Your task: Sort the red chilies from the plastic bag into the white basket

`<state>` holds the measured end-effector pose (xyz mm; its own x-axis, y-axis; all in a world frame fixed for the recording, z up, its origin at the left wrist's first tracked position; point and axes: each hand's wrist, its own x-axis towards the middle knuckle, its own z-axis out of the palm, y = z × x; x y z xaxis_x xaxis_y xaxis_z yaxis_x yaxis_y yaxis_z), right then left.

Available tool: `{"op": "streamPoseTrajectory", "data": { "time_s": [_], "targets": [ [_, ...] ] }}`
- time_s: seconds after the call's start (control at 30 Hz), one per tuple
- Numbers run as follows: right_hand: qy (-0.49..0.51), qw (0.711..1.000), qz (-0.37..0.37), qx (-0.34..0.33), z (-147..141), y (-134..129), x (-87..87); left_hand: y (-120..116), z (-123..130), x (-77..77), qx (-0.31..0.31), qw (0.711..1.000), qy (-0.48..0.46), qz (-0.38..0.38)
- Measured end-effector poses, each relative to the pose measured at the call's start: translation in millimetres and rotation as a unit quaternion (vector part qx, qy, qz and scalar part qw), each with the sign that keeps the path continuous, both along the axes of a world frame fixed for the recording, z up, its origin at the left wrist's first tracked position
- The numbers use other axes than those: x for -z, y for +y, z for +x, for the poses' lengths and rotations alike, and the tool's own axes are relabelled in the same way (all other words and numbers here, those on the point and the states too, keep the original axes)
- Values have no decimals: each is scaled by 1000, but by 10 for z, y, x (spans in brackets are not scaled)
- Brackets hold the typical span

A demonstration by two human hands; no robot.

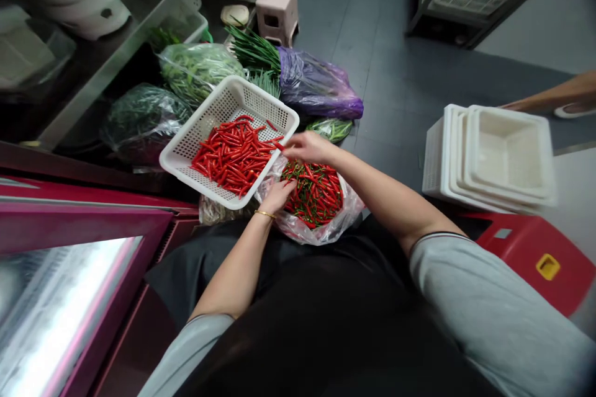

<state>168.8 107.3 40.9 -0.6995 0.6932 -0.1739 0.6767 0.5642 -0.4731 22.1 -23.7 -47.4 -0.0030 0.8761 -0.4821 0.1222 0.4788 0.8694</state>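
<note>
Red chili peppers point(235, 158) without green stems lie heaped in a white perforated plastic basket point(179, 158), tilted in view. Close against its right side, an open clear plastic bag point(321, 236) holds red chili peppers with green stems point(319, 192). My right hand point(310, 147) is over the basket's right rim, its fingers pinched on a red chili pepper point(278, 145). At the bag's left edge is my left hand point(278, 196), with a bracelet at the wrist. Its fingers are drawn together against the stemmed chilies; what they hold is hidden.
Bagged greens point(200, 68) and a purple bag point(316, 84) of long green stalks lie beyond the basket. A pink stool point(277, 9) stands behind. To the right are stacked white baskets point(507, 149), a red bin point(535, 254) and another person's limb point(554, 93). Left is a lit glass-fronted cabinet point(69, 298).
</note>
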Motion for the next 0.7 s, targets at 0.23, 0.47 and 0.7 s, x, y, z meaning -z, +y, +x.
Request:
{"op": "streamPoseTrajectory", "data": {
  "time_s": [0.23, 0.47, 0.7],
  "targets": [
    [-245, 969, 11, 38, -119, -214, 492, 19, 74, -4, -44, 985, -124, -108],
    [-68, 993, -54, 77, 283, -580, 656, 39, 261, 42, -56, 987, -120, -87],
    [214, 943, -160, 200, 197, -1283, 637, 31, 423, 85, -100, 982, 40, 156]
  ]
}}
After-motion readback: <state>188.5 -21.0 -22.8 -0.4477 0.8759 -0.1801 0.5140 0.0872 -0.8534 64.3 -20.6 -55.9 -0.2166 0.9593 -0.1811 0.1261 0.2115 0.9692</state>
